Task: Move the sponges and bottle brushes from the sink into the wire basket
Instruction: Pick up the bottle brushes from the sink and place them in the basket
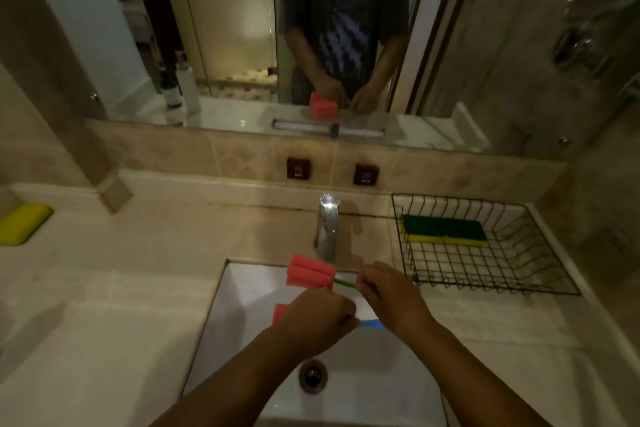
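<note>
My right hand [388,291] grips the green handle of a bottle brush with a red foam head [310,271], held above the back of the white sink [242,340]. My left hand [317,317] is closed on a second brush: its red foam head [280,313] pokes out left of the fist and its blue handle [373,324] to the right. The black wire basket [540,274] stands on the counter to the right of the sink and holds a green-and-yellow sponge [445,230].
A chrome tap [327,229] rises behind the sink, right beside the raised brush head. The sink drain [312,375] lies below my arms. A yellow sponge [20,224] rests on the counter at far left. A mirror covers the wall behind.
</note>
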`<state>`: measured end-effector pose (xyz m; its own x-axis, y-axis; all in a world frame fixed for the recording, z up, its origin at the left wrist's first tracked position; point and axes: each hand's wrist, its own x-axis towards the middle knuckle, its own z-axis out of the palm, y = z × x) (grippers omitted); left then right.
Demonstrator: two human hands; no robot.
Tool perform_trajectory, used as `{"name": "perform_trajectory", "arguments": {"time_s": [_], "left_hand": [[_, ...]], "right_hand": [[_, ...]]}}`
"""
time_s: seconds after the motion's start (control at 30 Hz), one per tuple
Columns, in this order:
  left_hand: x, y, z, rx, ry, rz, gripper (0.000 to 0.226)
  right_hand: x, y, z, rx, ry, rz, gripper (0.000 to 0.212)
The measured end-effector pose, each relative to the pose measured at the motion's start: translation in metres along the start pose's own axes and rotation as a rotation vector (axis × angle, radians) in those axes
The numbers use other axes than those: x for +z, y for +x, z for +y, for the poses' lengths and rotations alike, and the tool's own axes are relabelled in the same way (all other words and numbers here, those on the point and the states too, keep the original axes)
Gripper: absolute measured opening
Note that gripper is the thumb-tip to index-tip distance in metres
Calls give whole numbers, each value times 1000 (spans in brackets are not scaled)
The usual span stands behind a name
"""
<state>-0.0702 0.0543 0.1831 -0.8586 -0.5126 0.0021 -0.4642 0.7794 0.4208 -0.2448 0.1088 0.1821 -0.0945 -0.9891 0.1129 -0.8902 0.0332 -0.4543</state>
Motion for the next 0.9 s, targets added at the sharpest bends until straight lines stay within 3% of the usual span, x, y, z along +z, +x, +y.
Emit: {"name": "perform_trajectory", "arguments": {"time_s": [0.37, 0.7, 0.9], "left_hand": [[-53, 58, 42, 205, 49, 231, 19], [-1, 166, 97, 163, 44, 26, 25], [43, 242, 118, 121, 129, -122, 28]], "right_hand": [[-80, 21, 17, -18, -60, 198, 20], [-107, 12, 142, 159, -12, 107, 12], [-106, 24, 232, 184, 43, 1, 20]]}}
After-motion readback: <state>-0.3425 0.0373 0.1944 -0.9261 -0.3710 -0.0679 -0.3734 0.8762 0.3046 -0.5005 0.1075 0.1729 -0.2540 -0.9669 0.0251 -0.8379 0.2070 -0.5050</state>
